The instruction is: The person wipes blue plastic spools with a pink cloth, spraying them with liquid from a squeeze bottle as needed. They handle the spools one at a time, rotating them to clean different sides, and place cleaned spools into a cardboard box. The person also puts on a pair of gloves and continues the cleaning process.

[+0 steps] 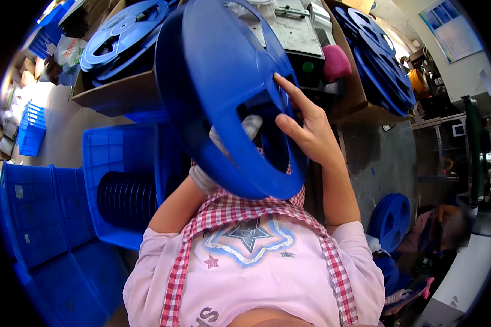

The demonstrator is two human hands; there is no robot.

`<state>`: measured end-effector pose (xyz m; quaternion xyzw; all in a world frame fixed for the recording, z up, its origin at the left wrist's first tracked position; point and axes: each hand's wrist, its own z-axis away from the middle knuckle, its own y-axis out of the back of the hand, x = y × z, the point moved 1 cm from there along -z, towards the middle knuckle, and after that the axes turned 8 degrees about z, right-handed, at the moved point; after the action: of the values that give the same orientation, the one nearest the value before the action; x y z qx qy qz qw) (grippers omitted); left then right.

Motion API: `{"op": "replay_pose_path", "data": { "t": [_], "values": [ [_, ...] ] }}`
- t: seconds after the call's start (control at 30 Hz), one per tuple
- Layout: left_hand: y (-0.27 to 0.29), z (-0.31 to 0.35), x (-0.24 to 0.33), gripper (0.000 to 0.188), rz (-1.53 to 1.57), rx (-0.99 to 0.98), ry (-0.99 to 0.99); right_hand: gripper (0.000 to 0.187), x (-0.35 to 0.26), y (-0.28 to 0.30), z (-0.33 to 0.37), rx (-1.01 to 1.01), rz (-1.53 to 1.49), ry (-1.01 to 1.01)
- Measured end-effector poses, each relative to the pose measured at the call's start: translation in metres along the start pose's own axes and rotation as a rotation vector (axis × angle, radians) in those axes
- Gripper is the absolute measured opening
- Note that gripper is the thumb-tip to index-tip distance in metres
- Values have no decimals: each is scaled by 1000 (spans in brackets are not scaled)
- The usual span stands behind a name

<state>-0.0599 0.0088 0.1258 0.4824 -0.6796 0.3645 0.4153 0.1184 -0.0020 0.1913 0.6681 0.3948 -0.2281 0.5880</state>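
Observation:
A large blue plastic reel (223,92) is held up close in front of me, tilted on edge. My left hand (223,147), in a pale glove, is mostly hidden behind the reel; its fingers show through a cut-out in the reel's face and it holds the reel from behind. My right hand (305,128) is bare and rests on the reel's right rim, with the index finger stretched along the blue face. Below them is my pink shirt with a red checked apron.
A blue crate (101,163) at my left holds a row of black reels (126,197). Cardboard boxes (114,92) with blue reels stand behind, more blue reels (382,60) at right, a grey machine (297,32) at the top, another reel (390,220) on the floor.

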Motion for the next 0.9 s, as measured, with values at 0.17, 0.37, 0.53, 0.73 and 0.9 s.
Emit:
{"op": "replay_pose_path", "data": {
  "t": [0.17, 0.37, 0.53, 0.73, 0.9],
  "values": [
    [26, -31, -37, 48, 317, -329, -3, 66, 2, 33, -30, -28, 216, 47],
    [66, -162, -24, 42, 719, -218, 288, 63, 36, 74, -135, -99, 536, -29],
    [139, -257, -69, 37, 769, -91, 238, 69, 90, 72, -266, -57, 660, 61],
    [140, -281, -79, 41, 727, 49, 268, 64, 116, 62, -334, -36, 790, 58],
    [148, -257, -68, 41, 751, 56, 347, 64, 107, 46, -332, -88, 838, 22]
  ]
}}
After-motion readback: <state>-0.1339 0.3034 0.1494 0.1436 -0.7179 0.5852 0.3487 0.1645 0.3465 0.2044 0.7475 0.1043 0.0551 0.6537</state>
